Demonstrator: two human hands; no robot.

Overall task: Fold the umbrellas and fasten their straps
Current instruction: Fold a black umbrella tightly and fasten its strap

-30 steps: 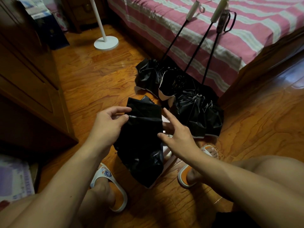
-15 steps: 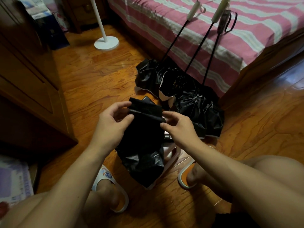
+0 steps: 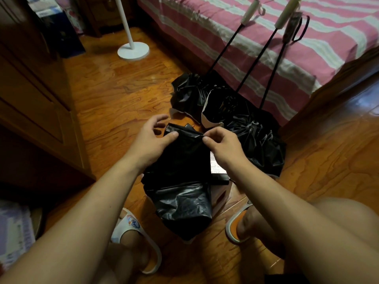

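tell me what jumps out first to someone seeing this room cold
Two hands in the middle: the left hand and right hand pinch the top edge of a black umbrella held over the wooden floor. Behind it, three more umbrellas lie crumpled, their handles propped against the pink striped bed.

Glossy black umbrella fabric (image 3: 180,181); polished wood floor (image 3: 114,95); striped cloth bedspread (image 3: 307,44).

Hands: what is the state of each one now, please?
Left hand: holds the black umbrella canopy.
Right hand: pinches the same canopy's top edge.
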